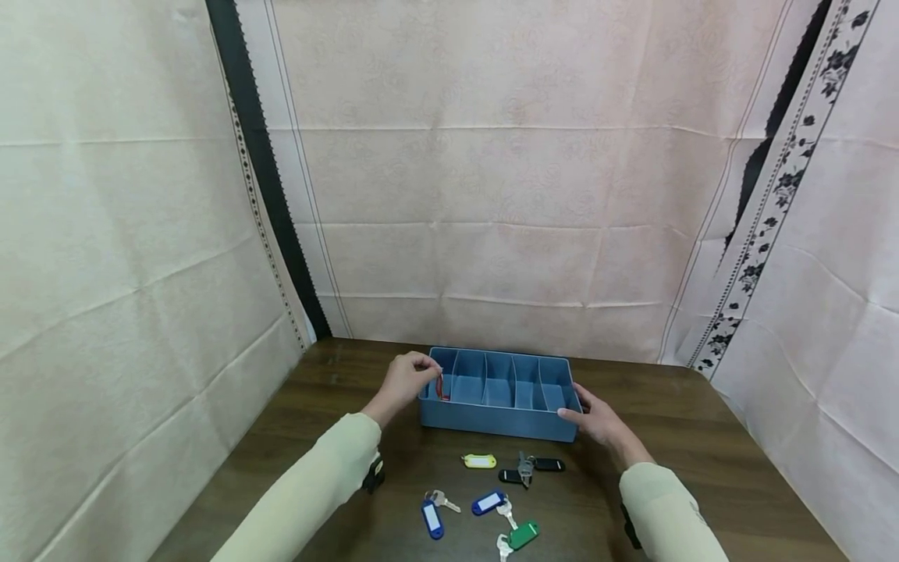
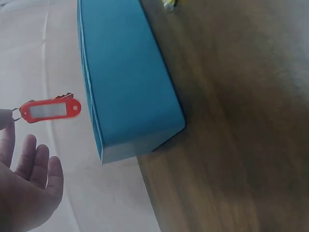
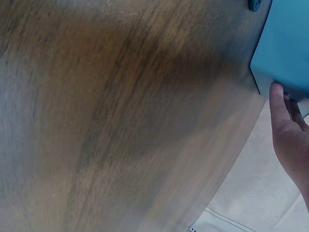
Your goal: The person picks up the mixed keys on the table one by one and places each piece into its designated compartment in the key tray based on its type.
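My left hand (image 1: 410,378) pinches the metal ring of a red key tag (image 2: 50,110) between thumb and fingertips. The tag hangs from it, and a key's toothed edge shows behind the tag. In the head view this hand is over the left end of a blue divided box (image 1: 492,421), with the tag at the leftmost compartment. My right hand (image 1: 598,417) holds the box's right end, thumb on the front near the corner and fingers along the side. In the right wrist view the thumb (image 3: 277,99) lies against the box, partly hiding the other fingers.
In front of the box lie a yellow key tag (image 1: 480,461), black key tags (image 1: 549,464) with a key, two blue tags (image 1: 432,519) with keys, and a green tag (image 1: 523,535) with a key. Pale cloth (image 1: 520,195) hangs around the wooden table (image 1: 653,390).
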A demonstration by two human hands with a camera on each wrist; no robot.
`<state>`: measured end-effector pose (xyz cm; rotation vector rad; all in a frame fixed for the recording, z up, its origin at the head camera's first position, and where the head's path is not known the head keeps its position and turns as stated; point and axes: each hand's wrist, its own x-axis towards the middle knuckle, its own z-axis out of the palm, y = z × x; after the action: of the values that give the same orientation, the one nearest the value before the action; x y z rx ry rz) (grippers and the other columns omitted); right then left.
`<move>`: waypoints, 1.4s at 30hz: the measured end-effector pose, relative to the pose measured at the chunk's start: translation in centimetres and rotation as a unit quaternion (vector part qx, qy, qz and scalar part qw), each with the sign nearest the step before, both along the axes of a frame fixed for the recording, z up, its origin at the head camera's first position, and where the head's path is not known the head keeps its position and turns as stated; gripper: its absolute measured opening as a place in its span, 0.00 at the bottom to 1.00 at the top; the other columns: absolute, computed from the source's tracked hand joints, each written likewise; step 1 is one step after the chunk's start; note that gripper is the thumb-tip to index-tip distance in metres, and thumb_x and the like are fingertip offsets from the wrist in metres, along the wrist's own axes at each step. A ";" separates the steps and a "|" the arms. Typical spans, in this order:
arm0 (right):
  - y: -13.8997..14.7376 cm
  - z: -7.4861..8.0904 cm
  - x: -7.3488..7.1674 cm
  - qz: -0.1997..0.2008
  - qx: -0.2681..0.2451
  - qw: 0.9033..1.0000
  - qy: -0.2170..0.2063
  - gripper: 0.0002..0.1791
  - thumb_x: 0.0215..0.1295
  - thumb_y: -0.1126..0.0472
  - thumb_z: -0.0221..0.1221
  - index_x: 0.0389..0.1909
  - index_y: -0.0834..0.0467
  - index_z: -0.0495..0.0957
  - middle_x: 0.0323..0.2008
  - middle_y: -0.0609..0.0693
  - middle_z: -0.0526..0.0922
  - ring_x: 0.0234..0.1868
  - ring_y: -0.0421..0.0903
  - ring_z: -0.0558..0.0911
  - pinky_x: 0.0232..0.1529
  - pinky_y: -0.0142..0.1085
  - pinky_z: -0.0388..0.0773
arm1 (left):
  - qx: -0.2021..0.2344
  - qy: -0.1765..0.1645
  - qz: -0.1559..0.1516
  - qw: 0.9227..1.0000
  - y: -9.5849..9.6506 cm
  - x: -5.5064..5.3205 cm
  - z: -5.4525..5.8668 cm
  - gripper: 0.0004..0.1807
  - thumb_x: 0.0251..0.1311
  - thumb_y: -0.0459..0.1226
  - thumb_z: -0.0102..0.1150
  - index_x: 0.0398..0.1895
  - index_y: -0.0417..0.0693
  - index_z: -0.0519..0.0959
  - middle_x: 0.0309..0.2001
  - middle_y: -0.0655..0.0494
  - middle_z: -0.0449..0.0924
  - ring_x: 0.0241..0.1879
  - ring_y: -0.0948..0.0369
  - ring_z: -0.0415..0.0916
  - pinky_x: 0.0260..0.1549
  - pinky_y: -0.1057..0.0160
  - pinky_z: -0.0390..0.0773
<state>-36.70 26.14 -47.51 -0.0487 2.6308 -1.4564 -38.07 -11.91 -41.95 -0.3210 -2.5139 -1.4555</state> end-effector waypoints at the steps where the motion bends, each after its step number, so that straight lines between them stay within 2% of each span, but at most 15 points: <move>1: 0.0 0.0 0.0 0.000 0.001 1.000 0.000 0.53 0.65 0.39 0.61 0.79 0.58 0.43 0.73 0.73 0.50 0.70 0.72 0.58 0.61 0.59 0.68 | 0.005 0.000 0.005 1.000 0.0 -0.3 0.1 0.05 0.63 0.37 0.65 0.30 0.49 0.86 0.44 0.54 0.81 0.44 0.56 0.75 0.41 0.57 0.77; 7: 0.0 -0.1 0.1 -0.004 0.001 1.000 0.000 0.53 0.65 0.39 0.61 0.79 0.58 0.44 0.73 0.72 0.51 0.70 0.72 0.59 0.61 0.59 0.68 | 0.030 -0.008 0.030 0.999 0.2 -2.1 0.3 0.07 0.64 0.38 0.63 0.31 0.46 0.86 0.41 0.53 0.82 0.43 0.54 0.76 0.37 0.58 0.76; 13: 0.0 0.0 0.2 -0.006 -0.004 1.000 -0.002 0.53 0.65 0.39 0.61 0.79 0.57 0.44 0.73 0.72 0.51 0.70 0.72 0.58 0.61 0.59 0.68 | 0.073 -0.039 0.018 0.996 0.5 -3.5 0.5 0.11 0.68 0.38 0.60 0.35 0.38 0.84 0.31 0.42 0.84 0.38 0.46 0.82 0.35 0.59 0.77; 16: -0.1 0.1 0.3 0.001 -0.005 1.000 0.001 0.52 0.66 0.40 0.61 0.79 0.58 0.44 0.73 0.72 0.51 0.70 0.72 0.57 0.61 0.59 0.68 | 0.085 -0.047 0.020 0.995 0.7 -4.1 0.5 0.12 0.68 0.38 0.59 0.37 0.37 0.84 0.31 0.41 0.84 0.39 0.43 0.81 0.35 0.60 0.77; 22: -0.3 0.0 0.0 0.003 -0.003 1.000 0.006 0.52 0.66 0.40 0.60 0.79 0.59 0.44 0.73 0.73 0.51 0.70 0.72 0.57 0.61 0.59 0.68 | 0.082 -0.037 0.054 0.994 0.9 -5.1 0.2 0.10 0.68 0.38 0.60 0.36 0.40 0.84 0.34 0.41 0.84 0.40 0.44 0.81 0.36 0.59 0.78; 27: -0.4 -0.1 -0.2 -0.004 -0.004 1.000 0.001 0.52 0.65 0.39 0.61 0.79 0.57 0.45 0.73 0.72 0.52 0.69 0.71 0.59 0.61 0.59 0.69 | 0.070 -0.031 0.075 0.994 1.0 -5.6 0.1 0.09 0.68 0.37 0.61 0.35 0.40 0.85 0.33 0.45 0.84 0.37 0.48 0.80 0.35 0.59 0.79; 32: -0.3 -0.3 -0.1 -0.005 -0.005 1.000 0.001 0.52 0.64 0.40 0.62 0.79 0.57 0.45 0.73 0.71 0.52 0.70 0.71 0.59 0.61 0.59 0.69 | 0.050 -0.010 0.093 0.994 1.2 -6.0 0.0 0.08 0.66 0.37 0.63 0.38 0.41 0.86 0.38 0.49 0.83 0.39 0.54 0.78 0.39 0.58 0.79; 37: -0.2 -0.2 -0.2 -0.013 -0.001 1.000 -0.002 0.53 0.63 0.38 0.62 0.79 0.56 0.45 0.73 0.71 0.52 0.70 0.71 0.59 0.60 0.59 0.69 | 0.051 -0.004 0.082 0.995 1.5 -6.0 0.1 0.10 0.66 0.37 0.63 0.44 0.41 0.85 0.42 0.48 0.83 0.42 0.54 0.77 0.43 0.56 0.79; 42: 0.0 -0.3 -0.1 -0.017 0.001 1.000 -0.004 0.53 0.64 0.38 0.61 0.79 0.56 0.45 0.73 0.72 0.52 0.69 0.71 0.59 0.61 0.59 0.69 | 0.050 0.001 0.071 0.996 1.9 -5.8 0.3 0.09 0.65 0.36 0.64 0.44 0.41 0.85 0.43 0.48 0.83 0.42 0.53 0.77 0.45 0.55 0.79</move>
<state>-36.84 26.16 -47.77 0.0008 2.6403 -1.4602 -43.86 -10.02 -41.60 -0.1227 -2.3969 -1.5174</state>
